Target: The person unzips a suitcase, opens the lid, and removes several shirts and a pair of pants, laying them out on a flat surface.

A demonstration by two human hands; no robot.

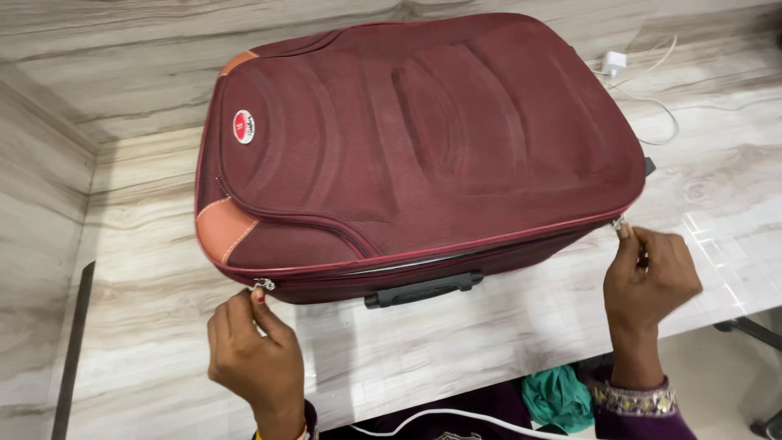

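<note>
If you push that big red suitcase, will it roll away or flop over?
The suitcase lies flat on its broad side on the table, so it would probably slide, not roll or tip. Its cloth top looks padded and may dent a little. It looks bulky, so likely heavy.

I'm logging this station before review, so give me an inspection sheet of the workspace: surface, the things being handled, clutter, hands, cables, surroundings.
Surface: pale marble-look table, glossy.
Things handled: maroon fabric suitcase lying flat, black handle facing the person; zipper pulls at its two near corners.
Clutter: teal cloth below the table edge.
Hands: left hand pinches the left zipper pull; right hand pinches the right zipper pull.
Cables: white charger and cord behind the suitcase; white cord near the person.
Surroundings: marble-look wall at left.
</note>
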